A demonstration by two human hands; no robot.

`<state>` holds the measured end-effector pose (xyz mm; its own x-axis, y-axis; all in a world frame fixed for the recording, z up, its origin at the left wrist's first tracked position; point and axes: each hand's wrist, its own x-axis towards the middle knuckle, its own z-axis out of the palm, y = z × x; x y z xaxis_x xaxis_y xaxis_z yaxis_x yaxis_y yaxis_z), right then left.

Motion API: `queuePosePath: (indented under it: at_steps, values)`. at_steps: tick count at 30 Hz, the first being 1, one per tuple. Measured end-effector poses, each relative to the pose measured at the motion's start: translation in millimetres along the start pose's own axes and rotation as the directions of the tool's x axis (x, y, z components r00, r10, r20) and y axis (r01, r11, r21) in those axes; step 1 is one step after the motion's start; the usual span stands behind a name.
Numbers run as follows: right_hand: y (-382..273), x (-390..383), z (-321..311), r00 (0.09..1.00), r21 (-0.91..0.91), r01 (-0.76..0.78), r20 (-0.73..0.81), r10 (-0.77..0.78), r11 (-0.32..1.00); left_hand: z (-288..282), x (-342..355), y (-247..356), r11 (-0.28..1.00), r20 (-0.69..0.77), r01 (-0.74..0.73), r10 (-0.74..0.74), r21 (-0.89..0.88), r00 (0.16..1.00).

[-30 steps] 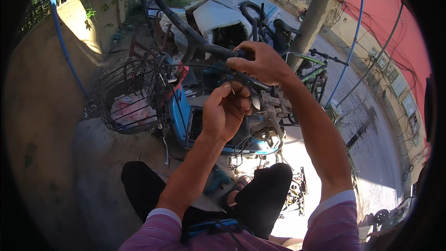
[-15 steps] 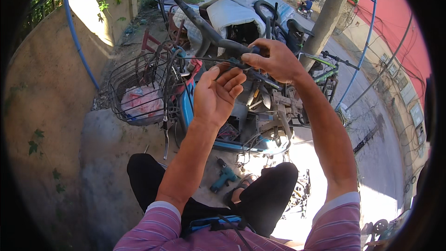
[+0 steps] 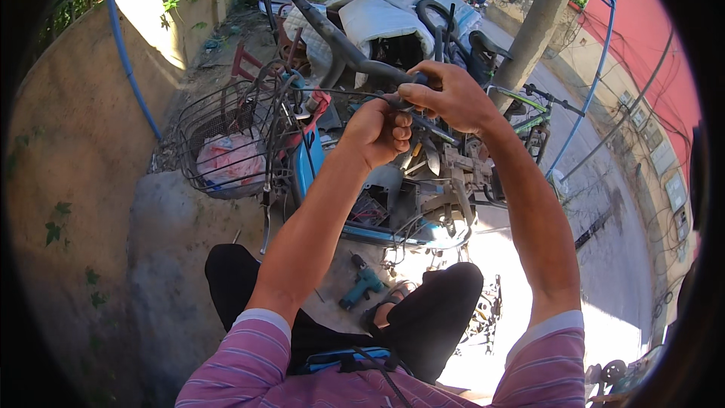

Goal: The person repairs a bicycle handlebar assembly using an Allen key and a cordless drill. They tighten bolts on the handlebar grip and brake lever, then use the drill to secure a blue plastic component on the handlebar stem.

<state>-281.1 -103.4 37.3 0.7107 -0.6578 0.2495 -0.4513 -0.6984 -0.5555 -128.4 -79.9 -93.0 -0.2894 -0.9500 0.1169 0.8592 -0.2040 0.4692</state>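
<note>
Single view: head cam, left unit of a side-by-side fisheye pair worn on the head. Faces down and forward over the wearer's lap; upright, not mirrored. Dark round rim cuts the corners; straight edges bow near it, see blue pole [image 3: 119,38]. Nearest: striped sleeves [image 3: 547,355] and black trousers [image 3: 449,298], low in frame. Left hand [image 3: 383,134] and right hand [image 3: 455,98] farther out, just above centre, at handlebar [image 3: 349,53]. Wide coverage: wire basket [image 3: 226,192] left of centre, concrete post [image 3: 540,30] and pink wall [image 3: 649,30] far off, upper right.
</note>
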Motion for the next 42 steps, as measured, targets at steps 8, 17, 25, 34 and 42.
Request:
queuePosePath:
  at_steps: [8,17,25,34,42]
  values:
    - [-0.4,2.3,-1.4,0.999,0.008,0.007,0.036,-0.008,1.000,11.0,6.1,-3.6,1.000,-0.115,-0.028,0.026,-0.009,0.993]
    - [-1.3,0.4,0.7,1.000,-0.028,0.004,-0.006,-0.004,1.000,14.9,-15.1,-22.0,0.983,-0.034,-0.182,0.181,-0.024,0.983]
    - [1.7,2.0,2.8,0.999,-0.069,0.024,-0.031,-0.027,0.997,23.8,-38.2,-36.8,0.953,0.011,-0.259,0.261,0.158,0.965]
    - [5.4,2.9,2.2,1.000,-0.057,0.009,0.003,-0.009,0.998,25.3,-48.1,-17.5,0.939,0.010,-0.202,0.207,0.278,0.978]
    - [4.4,2.5,0.2,0.999,-0.054,0.026,0.038,-0.024,0.998,22.2,-49.1,-20.6,0.988,0.090,-0.133,0.126,0.083,0.988]
